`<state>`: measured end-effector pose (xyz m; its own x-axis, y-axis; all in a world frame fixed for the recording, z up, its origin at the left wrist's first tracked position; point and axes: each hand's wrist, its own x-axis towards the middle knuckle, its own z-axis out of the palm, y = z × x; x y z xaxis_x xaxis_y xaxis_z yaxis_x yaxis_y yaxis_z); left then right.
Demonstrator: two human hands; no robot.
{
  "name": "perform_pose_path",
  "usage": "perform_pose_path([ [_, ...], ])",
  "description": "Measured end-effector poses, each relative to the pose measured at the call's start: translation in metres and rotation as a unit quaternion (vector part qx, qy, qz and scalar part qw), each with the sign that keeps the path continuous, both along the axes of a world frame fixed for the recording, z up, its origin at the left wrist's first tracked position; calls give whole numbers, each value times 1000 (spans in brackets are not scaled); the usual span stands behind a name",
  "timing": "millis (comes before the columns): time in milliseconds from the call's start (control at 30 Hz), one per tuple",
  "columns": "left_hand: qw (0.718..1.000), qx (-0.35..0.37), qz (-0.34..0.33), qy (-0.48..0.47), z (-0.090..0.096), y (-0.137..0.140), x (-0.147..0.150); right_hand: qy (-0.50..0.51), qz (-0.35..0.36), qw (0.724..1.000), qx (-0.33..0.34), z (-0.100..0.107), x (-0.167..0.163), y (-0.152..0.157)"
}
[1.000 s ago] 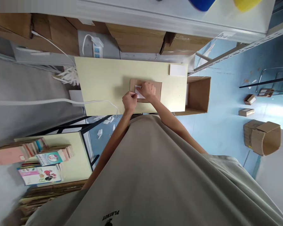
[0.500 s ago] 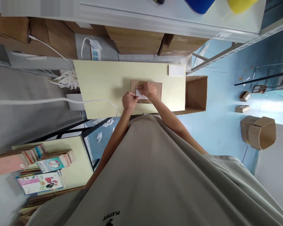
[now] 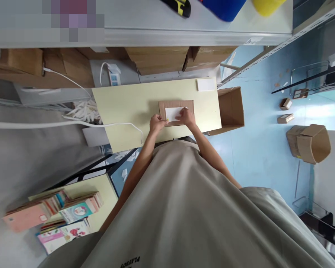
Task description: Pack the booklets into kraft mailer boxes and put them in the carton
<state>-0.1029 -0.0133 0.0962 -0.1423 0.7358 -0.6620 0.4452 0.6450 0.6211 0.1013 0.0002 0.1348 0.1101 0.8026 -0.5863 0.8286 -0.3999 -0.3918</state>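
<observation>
A flat brown cardboard piece (image 3: 162, 108) lies on the pale yellow table (image 3: 128, 108), and on it is a white rectangular sheet (image 3: 172, 113) with a small yellow mark at its lower left. My left hand (image 3: 157, 124) is closed, thumb and fingertips pinched at the lower left corner of the sheet, over the cardboard's edge. Curled fingers of my right hand (image 3: 187, 117) press on the right part of the sheet and hide that end of it. I see nothing held in the right hand.
A white stack (image 3: 205, 85) sits at the table's far right corner. Beyond the right edge stands an open carton (image 3: 231, 109). A white cable (image 3: 108, 124) crosses the left side. Overhead runs a shelf (image 3: 195, 35) with a black-and-yellow cutter (image 3: 181, 7). Books (image 3: 75, 212) lie on the lower left table.
My right hand has slid right across the sheet, so more of its white surface shows. The left hand stays at the lower left corner. The whole view has shifted and turned slightly.
</observation>
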Motion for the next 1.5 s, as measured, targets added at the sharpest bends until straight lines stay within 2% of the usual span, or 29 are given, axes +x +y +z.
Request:
perform_pose_path([
  [200,1000,14,8,-3,-2,-17,-12,-56,-209,975,60,7,55,-54],
  [267,999,27,22,-33,-1,-29,-16,16,-240,968,77,5,58,-74],
  [400,994,33,11,-105,8,-53,-20,198,-254,941,106,5,49,-107],
  [600,983,108,0,-147,41,-66,-11,278,-357,862,228,31,64,-134],
  [667,983,100,-10,-157,50,-65,-2,292,-385,848,219,40,75,-137],
  [767,988,65,-38,-136,56,-66,11,295,-408,849,158,42,89,-141],
  [900,995,49,-35,-83,58,-72,23,305,-396,858,117,33,97,-147],
  [1033,997,72,-20,-19,62,-70,44,324,-363,868,96,25,109,-148],
  [1133,994,112,6,6,69,-61,80,382,-327,859,100,22,138,-144],
  [1267,990,138,-6,-24,79,-52,162,400,-372,825,142,19,212,-145],
  [1400,981,149,-115,-49,85,-54,266,352,-461,794,185,20,303,-166],
  [1500,963,158,-215,-32,79,-56,340,314,-497,782,205,21,360,-192],
])
